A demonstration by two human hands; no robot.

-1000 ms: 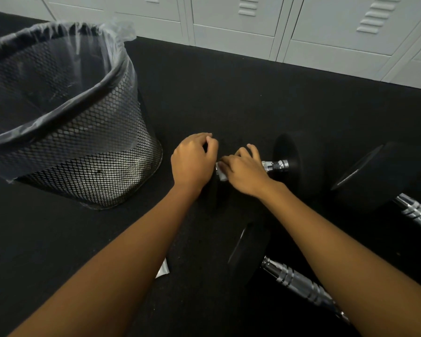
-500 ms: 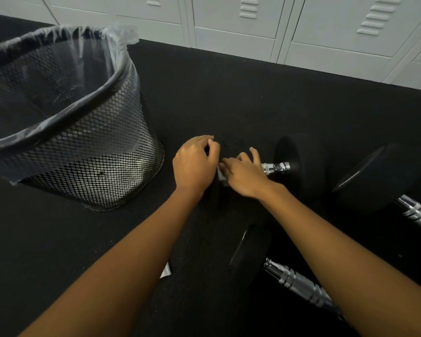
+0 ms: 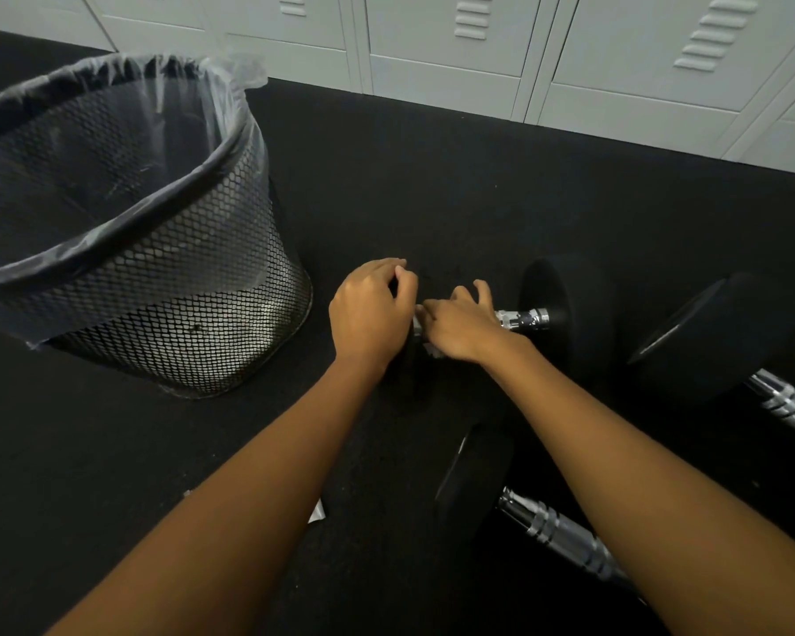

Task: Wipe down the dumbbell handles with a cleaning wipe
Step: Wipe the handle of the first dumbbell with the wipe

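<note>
A person is reaching both bare arms forward over a black floor (image 3: 432, 176) to a dumbbell (image 3: 556, 309) lying in the middle of the view. The right hand (image 3: 460, 328) is closing its grip round the left end of the chrome handle (image 3: 522, 319), with a white cleaning wipe (image 3: 432, 348) bunched under the palm. Only small edges of the wipe are showing beneath and beside the fingers. The left hand (image 3: 370, 309) is sitting just beside it, knuckles up, its grip curling over the dumbbell's left head, which is hard to make out against the dark floor. The two hands are nearly touching. The rest of the handle is showing bare and shiny between the right hand and the round black right head.

A second dumbbell (image 3: 707, 337) is lying to the right of the first, its chrome bar running off the right edge. A third dumbbell (image 3: 473, 475) is lying nearer the person, partly under the right forearm, its ringed chrome bar pointing toward the lower right. A black mesh wastebasket (image 3: 180, 314) is standing at the left, well apart from the weights, with a clear plastic liner (image 3: 193, 107) folded over its rim. A small pale scrap (image 3: 316, 511) is peeking from under the left forearm. Pale grey lockers (image 3: 616, 48) are lining the far edge of the floor.
</note>
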